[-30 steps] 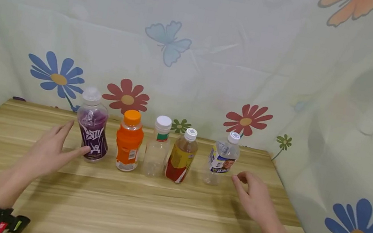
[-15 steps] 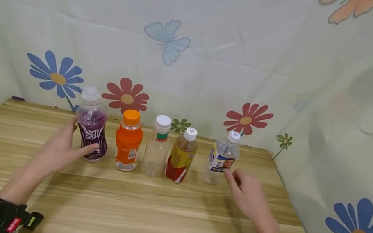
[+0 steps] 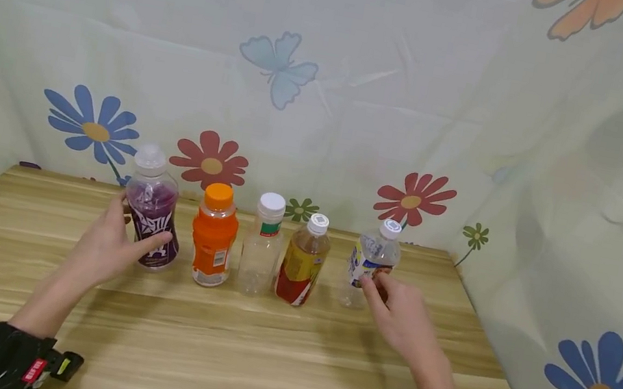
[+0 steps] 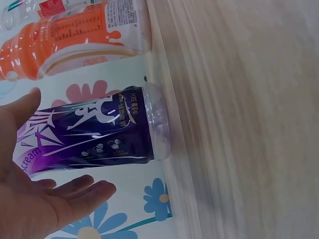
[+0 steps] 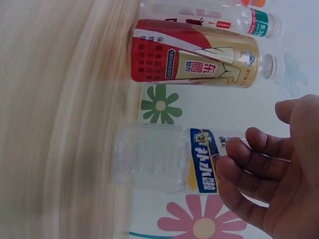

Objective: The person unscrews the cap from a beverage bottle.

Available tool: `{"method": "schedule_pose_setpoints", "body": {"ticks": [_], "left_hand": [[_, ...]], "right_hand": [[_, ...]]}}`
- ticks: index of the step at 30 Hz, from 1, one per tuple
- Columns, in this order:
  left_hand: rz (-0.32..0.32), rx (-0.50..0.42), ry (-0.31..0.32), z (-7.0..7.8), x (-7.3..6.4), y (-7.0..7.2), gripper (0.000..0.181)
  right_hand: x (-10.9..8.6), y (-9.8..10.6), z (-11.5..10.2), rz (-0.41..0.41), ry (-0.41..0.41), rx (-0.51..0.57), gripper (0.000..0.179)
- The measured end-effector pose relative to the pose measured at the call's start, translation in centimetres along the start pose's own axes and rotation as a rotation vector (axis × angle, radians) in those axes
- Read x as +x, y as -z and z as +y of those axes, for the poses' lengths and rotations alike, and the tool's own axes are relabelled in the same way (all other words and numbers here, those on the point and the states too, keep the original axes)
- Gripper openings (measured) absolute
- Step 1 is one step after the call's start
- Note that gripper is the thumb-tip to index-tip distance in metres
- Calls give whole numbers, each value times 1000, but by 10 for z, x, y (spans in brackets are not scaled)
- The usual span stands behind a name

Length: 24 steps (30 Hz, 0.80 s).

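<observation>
A row of capped plastic bottles stands on the wooden table. At its left end is a purple bottle [image 3: 151, 215] with a white cap. My left hand [image 3: 104, 248] reaches round it, thumb across the front and fingers along the left side. In the left wrist view, fingers and thumb are spread on either side of this bottle [image 4: 99, 129]. Rightmost stands a clear bottle [image 3: 362, 262] with a blue, yellow and white label. My right hand [image 3: 405, 315] is at its right side, thumb overlapping the label; in the right wrist view the fingers are loosely bent beside the label [image 5: 202, 159].
Between these two stand an orange bottle [image 3: 214, 240], a clear bottle with a white cap [image 3: 261, 255] and a red and yellow bottle [image 3: 301, 266]. The wooden table [image 3: 256, 365] stretches in front. A flowered cloth [image 3: 322, 134] hangs behind and at both sides.
My left hand has moved right, in round the purple bottle. My right hand has moved left, up to the clear labelled bottle. The bottles have stayed in place.
</observation>
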<state>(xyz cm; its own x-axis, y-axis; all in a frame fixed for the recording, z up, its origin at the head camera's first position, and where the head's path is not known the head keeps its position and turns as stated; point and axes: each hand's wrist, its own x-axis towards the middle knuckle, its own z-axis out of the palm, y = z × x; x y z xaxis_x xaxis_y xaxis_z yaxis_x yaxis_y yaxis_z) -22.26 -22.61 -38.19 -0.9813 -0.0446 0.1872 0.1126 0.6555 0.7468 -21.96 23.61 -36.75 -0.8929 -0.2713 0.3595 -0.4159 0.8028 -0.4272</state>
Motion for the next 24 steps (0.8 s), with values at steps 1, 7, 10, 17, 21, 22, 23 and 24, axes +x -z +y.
{"method": "schedule_pose_setpoints", "body": {"ticks": [1, 7, 10, 17, 21, 22, 23, 24], "left_hand": [[5, -8, 1, 1, 0, -1, 114], [26, -27, -20, 2, 0, -3, 108], [44, -23, -33, 2, 1, -3, 102], [70, -24, -61, -1, 2, -4, 92], [60, -35, -81, -1, 2, -5, 88], [55, -37, -81, 0, 2, -4, 87], [50, -36, -83, 1, 2, -4, 87], [45, -38, -84, 2, 1, -4, 86]], "right_hand": [[1, 0, -2, 4, 8, 1, 33], [7, -4, -13, 29, 38, -5, 37], [11, -5, -19, 58, 52, 4, 37], [17, -9, -30, 104, 120, 26, 36], [17, -10, -34, 115, 143, 28, 38], [18, -11, -34, 117, 148, 28, 39], [17, -11, -35, 118, 151, 29, 40], [17, -11, -35, 119, 155, 30, 40]]}}
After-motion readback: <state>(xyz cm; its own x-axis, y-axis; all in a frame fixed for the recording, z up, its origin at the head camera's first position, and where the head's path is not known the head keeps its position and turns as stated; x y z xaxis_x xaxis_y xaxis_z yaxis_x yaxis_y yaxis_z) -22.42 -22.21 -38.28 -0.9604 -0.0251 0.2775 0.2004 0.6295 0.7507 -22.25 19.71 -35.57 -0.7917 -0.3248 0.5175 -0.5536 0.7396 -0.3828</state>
